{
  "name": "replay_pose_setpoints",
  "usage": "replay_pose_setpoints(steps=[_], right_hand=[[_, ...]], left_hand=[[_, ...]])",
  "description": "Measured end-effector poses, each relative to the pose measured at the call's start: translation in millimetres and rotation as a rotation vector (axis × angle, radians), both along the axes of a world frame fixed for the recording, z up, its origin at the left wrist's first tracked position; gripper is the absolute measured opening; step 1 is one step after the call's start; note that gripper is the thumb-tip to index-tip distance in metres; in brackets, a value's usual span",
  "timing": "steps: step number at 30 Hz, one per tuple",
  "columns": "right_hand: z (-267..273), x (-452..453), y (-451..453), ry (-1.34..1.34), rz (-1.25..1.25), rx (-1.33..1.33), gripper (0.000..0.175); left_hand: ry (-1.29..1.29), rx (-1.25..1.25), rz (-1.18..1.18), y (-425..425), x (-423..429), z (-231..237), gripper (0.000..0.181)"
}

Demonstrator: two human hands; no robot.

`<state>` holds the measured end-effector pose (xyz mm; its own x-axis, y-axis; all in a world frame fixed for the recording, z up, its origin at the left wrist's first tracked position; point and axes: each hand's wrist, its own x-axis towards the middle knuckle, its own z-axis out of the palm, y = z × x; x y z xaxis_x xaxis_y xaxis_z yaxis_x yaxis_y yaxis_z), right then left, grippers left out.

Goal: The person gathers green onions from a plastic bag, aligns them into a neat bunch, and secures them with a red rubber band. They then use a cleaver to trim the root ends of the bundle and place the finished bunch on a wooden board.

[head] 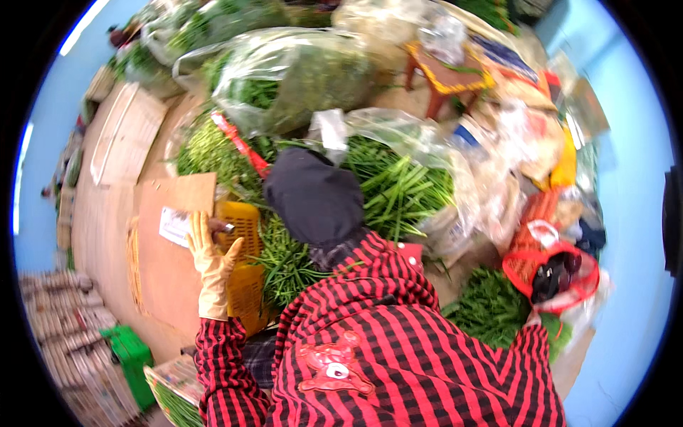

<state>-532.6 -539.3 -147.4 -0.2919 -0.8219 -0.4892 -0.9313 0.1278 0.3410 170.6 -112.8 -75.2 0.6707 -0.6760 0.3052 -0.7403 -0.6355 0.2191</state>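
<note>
My left hand, in a pale yellow rubber glove, is open over a yellow plastic crate and a brown board. A small brown object with a shiny end is beside its fingers; contact cannot be told. My right hand is mostly hidden beneath a red basket holding dark items, beside feathery greens. My red-and-black striped smock fills the lower middle. Beyond it is a dark rounded cloth shape, with long green stalks in clear plastic to its right.
Large clear bags of greens stand ahead, near a small stool. A white foam box is at left. Stacked bundles and a green container lie lower left. Loose plastic and a blue wall are at right.
</note>
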Motion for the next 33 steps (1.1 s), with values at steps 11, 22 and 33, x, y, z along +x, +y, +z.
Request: replay_pose_setpoints(steps=[11,22,33], right_hand=[[-8,87,43,-0.023,0.199,0.371,0.054],[21,426,57,-0.912,1.009,0.027,0.017],[-31,784,91,-1.130,0.773,0.681,0.028]], left_hand=[[0.083,-0.089,0.669,105,27,-43,0.068],[0.103,0.104,0.668,94,17,-50,0.058],[0.160,0.062,0.682,79,17,-30,0.056]])
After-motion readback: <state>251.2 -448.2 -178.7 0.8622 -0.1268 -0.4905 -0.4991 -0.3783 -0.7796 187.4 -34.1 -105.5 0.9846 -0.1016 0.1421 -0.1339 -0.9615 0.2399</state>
